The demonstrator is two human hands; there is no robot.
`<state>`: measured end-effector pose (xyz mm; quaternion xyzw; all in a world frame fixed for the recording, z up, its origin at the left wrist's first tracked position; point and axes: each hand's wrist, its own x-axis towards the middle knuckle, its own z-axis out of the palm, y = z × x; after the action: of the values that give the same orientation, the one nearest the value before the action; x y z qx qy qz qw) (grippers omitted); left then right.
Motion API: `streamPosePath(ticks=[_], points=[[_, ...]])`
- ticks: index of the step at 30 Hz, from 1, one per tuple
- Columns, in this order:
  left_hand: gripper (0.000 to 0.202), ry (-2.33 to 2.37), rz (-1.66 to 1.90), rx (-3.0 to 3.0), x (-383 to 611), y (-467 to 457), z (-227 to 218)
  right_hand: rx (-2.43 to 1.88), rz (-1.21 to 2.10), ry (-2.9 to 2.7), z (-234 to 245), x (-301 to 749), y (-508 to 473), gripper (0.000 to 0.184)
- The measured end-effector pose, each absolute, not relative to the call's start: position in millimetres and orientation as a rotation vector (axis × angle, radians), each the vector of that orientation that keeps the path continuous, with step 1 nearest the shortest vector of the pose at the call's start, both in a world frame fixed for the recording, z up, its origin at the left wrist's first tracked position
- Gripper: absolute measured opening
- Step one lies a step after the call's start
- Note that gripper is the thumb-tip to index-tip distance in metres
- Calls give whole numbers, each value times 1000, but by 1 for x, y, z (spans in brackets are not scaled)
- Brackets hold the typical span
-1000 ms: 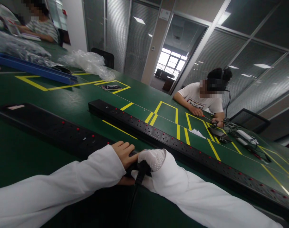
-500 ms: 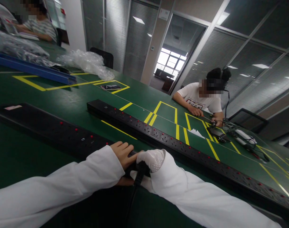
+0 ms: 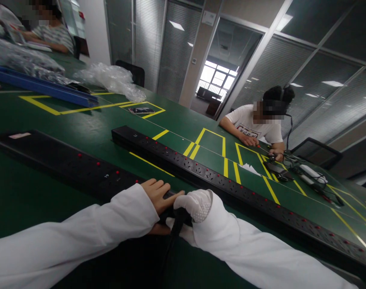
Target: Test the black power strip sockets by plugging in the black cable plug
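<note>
A long black power strip [image 3: 65,162] with red switches lies across the green table in front of me. My bare left hand [image 3: 158,194] grips its near end, fingers over the top. My right hand [image 3: 195,204], in a white dotted glove, is closed on a black plug [image 3: 179,216] at that same end, and its black cable [image 3: 167,249] runs down toward me. Both arms wear white sleeves. A second, longer black power strip [image 3: 231,186] lies just behind the hands, running to the right.
The green table [image 3: 86,128] carries yellow tape outlines. A blue rail [image 3: 41,88] and clear plastic bags [image 3: 110,78] lie at the far left. A person in a white shirt [image 3: 255,124] works with cables at the far right; another person [image 3: 53,34] sits top left.
My gloved right hand has shifted slightly on the plug. The left hand and both strips stay where they were.
</note>
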<state>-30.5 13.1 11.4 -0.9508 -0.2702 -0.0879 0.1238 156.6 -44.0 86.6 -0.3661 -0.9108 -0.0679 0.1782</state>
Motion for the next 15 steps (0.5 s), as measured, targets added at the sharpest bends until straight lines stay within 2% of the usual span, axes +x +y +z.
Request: streamPosePath(ticks=[8, 15], points=[[71, -786, -212, -2759, -30, 14, 12, -1019, -92, -2536, 81, 157, -41, 28], [58, -795, -209, -2774, -31, 12, 14, -1090, -21, -2499, 79, 157, -41, 27]])
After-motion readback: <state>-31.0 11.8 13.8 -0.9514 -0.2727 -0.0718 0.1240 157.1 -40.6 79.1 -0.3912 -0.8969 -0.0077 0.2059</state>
